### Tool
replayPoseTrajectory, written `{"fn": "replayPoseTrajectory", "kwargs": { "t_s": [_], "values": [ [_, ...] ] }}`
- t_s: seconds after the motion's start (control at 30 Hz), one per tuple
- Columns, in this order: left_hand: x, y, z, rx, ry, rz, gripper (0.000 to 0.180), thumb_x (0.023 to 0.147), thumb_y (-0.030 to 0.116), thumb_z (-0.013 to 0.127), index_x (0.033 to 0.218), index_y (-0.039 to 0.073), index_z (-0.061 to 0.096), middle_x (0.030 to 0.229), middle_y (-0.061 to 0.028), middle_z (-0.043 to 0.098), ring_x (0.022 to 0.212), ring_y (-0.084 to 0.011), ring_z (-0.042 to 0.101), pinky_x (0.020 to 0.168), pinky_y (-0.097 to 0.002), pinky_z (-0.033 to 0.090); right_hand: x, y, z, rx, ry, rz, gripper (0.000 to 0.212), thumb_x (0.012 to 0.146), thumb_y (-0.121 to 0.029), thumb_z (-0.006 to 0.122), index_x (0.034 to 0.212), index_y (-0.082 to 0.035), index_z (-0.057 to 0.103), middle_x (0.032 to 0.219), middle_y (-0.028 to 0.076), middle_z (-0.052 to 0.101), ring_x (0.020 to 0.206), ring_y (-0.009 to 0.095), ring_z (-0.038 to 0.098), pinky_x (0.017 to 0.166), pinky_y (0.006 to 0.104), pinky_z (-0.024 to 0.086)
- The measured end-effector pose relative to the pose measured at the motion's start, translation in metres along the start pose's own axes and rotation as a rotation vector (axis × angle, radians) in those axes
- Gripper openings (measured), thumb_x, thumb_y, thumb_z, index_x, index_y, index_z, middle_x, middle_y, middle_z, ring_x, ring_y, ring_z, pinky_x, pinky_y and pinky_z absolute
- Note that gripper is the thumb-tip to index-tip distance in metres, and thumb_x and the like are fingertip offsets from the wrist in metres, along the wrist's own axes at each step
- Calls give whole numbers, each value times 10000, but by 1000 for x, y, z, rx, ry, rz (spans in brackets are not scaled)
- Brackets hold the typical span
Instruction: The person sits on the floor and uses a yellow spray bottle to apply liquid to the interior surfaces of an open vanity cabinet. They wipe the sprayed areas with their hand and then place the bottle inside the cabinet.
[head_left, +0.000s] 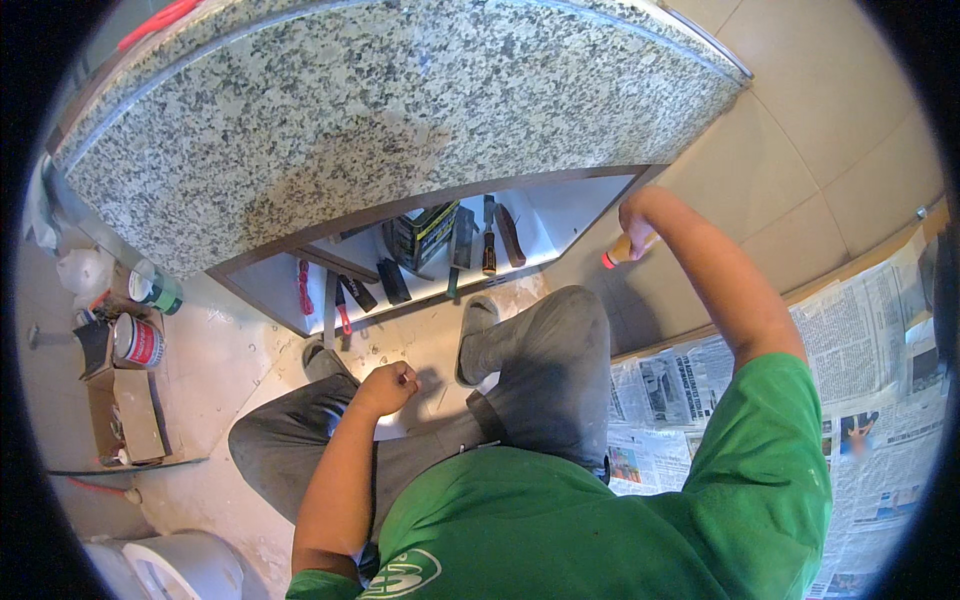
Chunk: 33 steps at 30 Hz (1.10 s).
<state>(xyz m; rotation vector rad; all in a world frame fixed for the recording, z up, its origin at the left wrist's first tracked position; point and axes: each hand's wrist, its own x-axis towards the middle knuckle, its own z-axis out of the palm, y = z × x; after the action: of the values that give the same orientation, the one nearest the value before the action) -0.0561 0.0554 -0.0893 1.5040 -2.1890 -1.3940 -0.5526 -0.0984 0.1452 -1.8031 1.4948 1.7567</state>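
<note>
Gripping an orange-handled tool [622, 250] with a red tip, the right hand [637, 222] is raised beside the right end of the open cabinet shelf [560, 225], fingers wrapped closed round the handle; the tool juts down and to the left from the fist, just off the shelf's outer corner and above the pale floor tiles [800, 130]. The left hand [388, 386] is curled into a loose fist with nothing visible inside it, resting over the left knee of dark grey trousers [545, 360]. A speckled granite worktop [380, 110] overhangs the shelf, where several tools lie in a row: a screwdriver with an orange and black handle [489, 252], a brown-handled tool [510, 235] just beside it, a dark box with yellow marking [422, 235], black-handled pieces [392, 281] and red-handled pliers [343, 307] near the left end. Two grey shoes [478, 330] are planted on the dusty floor before the shelf. Newspaper sheets [870, 340] cover the floor to the right. To the left, well apart from both hands, stand a red-labelled can [138, 342], a green-labelled can [153, 289] and a cardboard box [128, 415].
</note>
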Motion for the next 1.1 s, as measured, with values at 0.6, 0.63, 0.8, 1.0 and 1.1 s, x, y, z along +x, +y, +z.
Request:
{"fn": "replayPoseTrajectory", "kwargs": {
  "t_s": [0.6, 0.63, 0.8, 1.0, 1.1],
  "values": [
    [7, -2, -3, 4, -1, -3, 292, 840, 269, 734, 1005, 32, 687, 868, -151, 707, 811, -272, 684, 760, -376, 530, -25, 18, 3, 196, 178, -8, 553, 615, -473, 869, 1023, -111, 779, 976, 120, 747, 901, 310, 695, 797, 427, 527],
    [8, 0, -4, 5, -5, -5, 294, 840, 271, 735, 1006, 33, 687, 869, -151, 707, 811, -274, 684, 761, -377, 531, -22, 22, 8, 227, 185, -2, 552, 612, -462, 874, 1025, -109, 778, 974, 120, 747, 899, 309, 695, 798, 429, 526],
    [5, 2, -6, 4, -2, -18, 313, 843, 291, 741, 1010, 33, 685, 880, -162, 705, 819, -287, 683, 762, -381, 530, -29, 23, 5, 314, 220, 15, 558, 601, -438, 886, 1032, -102, 775, 965, 123, 750, 894, 306, 697, 798, 430, 523],
    [4, 3, -6, -22, -3, -33, 294, 839, 287, 726, 980, 33, 686, 880, -173, 710, 822, -302, 686, 768, -384, 531, -46, 21, 3, 436, 253, 21, 523, 599, -347, 904, 1047, -110, 775, 956, 116, 757, 873, 277, 706, 793, 413, 525],
    [4, 3, -5, -35, -6, -43, 283, 835, 284, 719, 967, 35, 690, 869, -173, 711, 818, -310, 688, 774, -385, 532, -49, 19, 9, 500, 285, 23, 490, 604, -299, 905, 1042, -117, 780, 948, 102, 762, 864, 262, 709, 800, 412, 525]
  ]
}}
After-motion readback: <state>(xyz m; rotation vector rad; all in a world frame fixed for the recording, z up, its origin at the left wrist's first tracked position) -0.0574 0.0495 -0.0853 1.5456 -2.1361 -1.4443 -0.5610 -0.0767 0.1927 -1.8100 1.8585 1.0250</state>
